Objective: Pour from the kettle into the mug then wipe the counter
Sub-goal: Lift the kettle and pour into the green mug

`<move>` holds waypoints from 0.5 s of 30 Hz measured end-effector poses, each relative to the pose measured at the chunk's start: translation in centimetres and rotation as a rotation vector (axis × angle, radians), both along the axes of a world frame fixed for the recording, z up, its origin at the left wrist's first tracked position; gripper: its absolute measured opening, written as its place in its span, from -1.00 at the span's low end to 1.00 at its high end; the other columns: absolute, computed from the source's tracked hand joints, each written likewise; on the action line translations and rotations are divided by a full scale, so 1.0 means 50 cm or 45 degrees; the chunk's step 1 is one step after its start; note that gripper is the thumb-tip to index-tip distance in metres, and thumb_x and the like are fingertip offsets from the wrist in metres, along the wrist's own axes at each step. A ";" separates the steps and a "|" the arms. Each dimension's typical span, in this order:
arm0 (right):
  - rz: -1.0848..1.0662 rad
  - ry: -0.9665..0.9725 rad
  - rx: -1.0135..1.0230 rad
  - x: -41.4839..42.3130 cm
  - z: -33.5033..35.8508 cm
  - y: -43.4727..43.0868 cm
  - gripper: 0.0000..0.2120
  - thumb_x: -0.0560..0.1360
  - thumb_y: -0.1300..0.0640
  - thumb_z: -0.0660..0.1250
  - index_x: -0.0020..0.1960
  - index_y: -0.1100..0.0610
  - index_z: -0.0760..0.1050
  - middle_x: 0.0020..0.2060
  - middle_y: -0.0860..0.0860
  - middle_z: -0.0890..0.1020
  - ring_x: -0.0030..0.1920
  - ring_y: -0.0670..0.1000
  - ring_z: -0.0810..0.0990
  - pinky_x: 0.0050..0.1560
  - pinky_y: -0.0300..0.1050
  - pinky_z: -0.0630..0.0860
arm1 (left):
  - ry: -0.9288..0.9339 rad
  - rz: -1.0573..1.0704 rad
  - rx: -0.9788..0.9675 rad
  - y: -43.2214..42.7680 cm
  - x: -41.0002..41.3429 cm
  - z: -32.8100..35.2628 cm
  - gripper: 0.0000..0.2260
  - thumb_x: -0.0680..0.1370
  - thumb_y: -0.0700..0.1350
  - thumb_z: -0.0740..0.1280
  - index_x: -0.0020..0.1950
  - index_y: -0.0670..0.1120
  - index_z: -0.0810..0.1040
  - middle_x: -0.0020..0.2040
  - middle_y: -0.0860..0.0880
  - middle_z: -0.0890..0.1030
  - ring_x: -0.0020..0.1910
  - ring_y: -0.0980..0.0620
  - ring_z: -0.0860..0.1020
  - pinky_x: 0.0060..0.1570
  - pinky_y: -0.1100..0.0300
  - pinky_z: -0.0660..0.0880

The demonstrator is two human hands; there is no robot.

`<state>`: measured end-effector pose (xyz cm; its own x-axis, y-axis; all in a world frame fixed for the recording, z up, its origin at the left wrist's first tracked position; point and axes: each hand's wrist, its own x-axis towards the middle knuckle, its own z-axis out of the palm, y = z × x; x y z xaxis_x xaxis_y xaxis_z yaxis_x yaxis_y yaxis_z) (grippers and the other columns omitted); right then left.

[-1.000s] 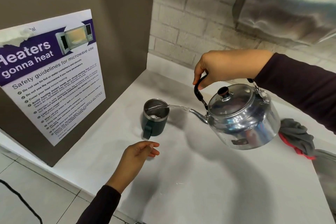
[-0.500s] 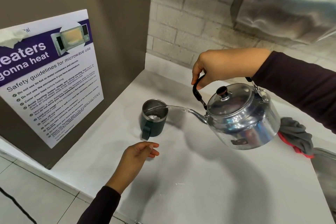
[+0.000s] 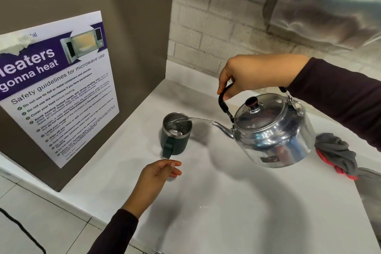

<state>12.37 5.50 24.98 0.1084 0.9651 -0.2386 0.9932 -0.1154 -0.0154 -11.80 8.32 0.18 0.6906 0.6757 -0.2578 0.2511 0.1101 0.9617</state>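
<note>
At far left we see a poster (image 3: 55,86) on microwave safety, stuck to the side of a brown cabinet (image 3: 132,16) that stands on the white counter (image 3: 237,202). Just right of the cabinet, on the counter, stands the mug (image 3: 175,136), dark green with a steel rim and lining, its handle turned toward us. Some water already lies in its bottom.

Near the mug, on our side of it, our left hand (image 3: 156,177) hovers just above the counter, fingers loosely spread and holding nothing; it does not touch the mug.

A thin stream of water (image 3: 198,119) arcs from the spout into the mug's mouth. The kettle (image 3: 272,132), shiny metal with a black knob on its lid, hangs in the air to the right of the mug, tilted with the spout down and leftward. Our right hand (image 3: 253,74) is clamped around its black handle (image 3: 224,103) from above.

Right of the kettle, a crumpled grey cloth (image 3: 336,152) with a red edge lies on the counter, well apart from the mug. Behind, on the far side, runs a pale brick wall (image 3: 216,22), with a steel hood (image 3: 329,2) above at the right.
</note>
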 end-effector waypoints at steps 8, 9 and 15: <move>-0.043 0.023 0.095 -0.003 -0.002 -0.018 -0.87 0.37 0.02 0.49 -0.09 -0.02 0.67 -0.52 -0.27 0.48 -0.38 -0.55 0.40 -0.36 -0.69 0.25 | -0.008 -0.002 0.001 0.000 -0.001 0.003 -0.74 0.58 -0.11 0.22 -0.16 0.14 0.65 -0.27 0.11 0.72 -0.15 0.02 0.67 -0.03 0.21 0.47; -0.052 0.019 0.107 -0.004 -0.003 -0.025 -0.88 0.38 0.02 0.49 -0.09 -0.02 0.66 -0.52 -0.27 0.47 -0.38 -0.56 0.38 -0.35 -0.70 0.24 | -0.009 -0.002 0.003 -0.001 -0.001 0.003 -0.73 0.58 -0.12 0.22 -0.17 0.14 0.65 -0.26 0.11 0.72 -0.16 0.03 0.67 -0.05 0.23 0.46; -0.149 -0.022 0.257 0.009 -0.035 -0.086 -0.82 0.40 -0.11 0.42 -0.13 0.00 0.58 -0.48 -0.18 0.52 -0.39 -0.20 0.51 -0.46 -0.39 0.32 | -0.011 -0.029 0.010 -0.002 0.000 -0.001 -0.70 0.57 -0.11 0.22 -0.20 0.19 0.67 -0.23 0.09 0.73 -0.17 0.07 0.67 0.00 0.18 0.47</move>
